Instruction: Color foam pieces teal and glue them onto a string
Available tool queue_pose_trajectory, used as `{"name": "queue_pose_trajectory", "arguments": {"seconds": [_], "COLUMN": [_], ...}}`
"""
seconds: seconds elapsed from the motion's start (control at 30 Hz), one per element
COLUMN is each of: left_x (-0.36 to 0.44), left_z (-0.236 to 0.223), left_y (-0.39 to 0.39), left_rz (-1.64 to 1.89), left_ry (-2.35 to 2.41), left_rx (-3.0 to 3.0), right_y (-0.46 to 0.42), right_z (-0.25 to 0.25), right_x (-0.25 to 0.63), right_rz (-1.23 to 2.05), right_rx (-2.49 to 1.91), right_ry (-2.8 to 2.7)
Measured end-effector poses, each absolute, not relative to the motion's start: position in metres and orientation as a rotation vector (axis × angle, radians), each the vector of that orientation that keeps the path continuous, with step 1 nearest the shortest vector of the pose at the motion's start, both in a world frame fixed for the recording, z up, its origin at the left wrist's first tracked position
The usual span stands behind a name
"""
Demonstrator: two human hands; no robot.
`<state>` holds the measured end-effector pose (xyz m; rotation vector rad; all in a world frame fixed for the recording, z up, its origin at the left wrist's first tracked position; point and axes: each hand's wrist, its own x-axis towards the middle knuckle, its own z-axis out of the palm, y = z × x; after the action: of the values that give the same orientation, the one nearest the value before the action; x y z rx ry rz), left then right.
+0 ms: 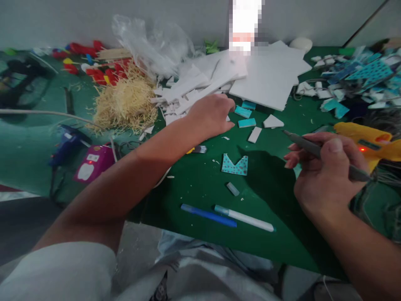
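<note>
The left arm (134,179) is stretched up from eight o'clock. The left hand (210,113) is held with its back up near twelve, its thumb (230,125) and first finger (231,105) set apart. The right arm (354,242) is brought in from four. The right hand (328,171) is curled at three.

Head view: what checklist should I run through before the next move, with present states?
1. Right hand holds the grey pen-shaped tool: ok.
2. Left hand holds a piece: cannot tell; its grip is hidden.
3. Notched dotted piece lies apart from both hands: ok.
4. Yellow-and-black cutter fully in view: not ok; left forearm partly covers it.
5. Yellow glue gun clear of right hand: cannot tell; they overlap in view.
</note>
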<state>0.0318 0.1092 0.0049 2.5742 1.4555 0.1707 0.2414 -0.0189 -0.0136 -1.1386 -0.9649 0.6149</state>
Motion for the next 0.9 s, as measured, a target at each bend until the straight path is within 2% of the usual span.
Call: {"name": "queue_pose_trajectory", "arguments": {"seconds": [0.5, 0.63, 0.73, 0.9], "left_x": [0.039, 0.048, 0.053, 0.043], "left_z": [0.013, 0.011, 0.015, 0.025], "left_y": [0.088, 0.088, 0.088, 0.082], "left_rz": [0.147, 0.156, 0.028, -0.138], "left_ry": [1.211, 1.396, 1.562, 1.557], "left_rx": [2.391, 2.391, 2.401, 2.462], "right_y": [-0.02, -0.018, -0.017, -0.016], "right_z": [-0.011, -0.009, -0.008, -0.01], "right_x": [0.239, 0.237, 0.236, 0.236], "right_rz": [0.614, 0.618, 0.619, 0.615], "right_rx": [-1.198, -1.199, -1.198, -1.202], "right_ry": [-0.956, -0.951, -0.95, -0.942]}}
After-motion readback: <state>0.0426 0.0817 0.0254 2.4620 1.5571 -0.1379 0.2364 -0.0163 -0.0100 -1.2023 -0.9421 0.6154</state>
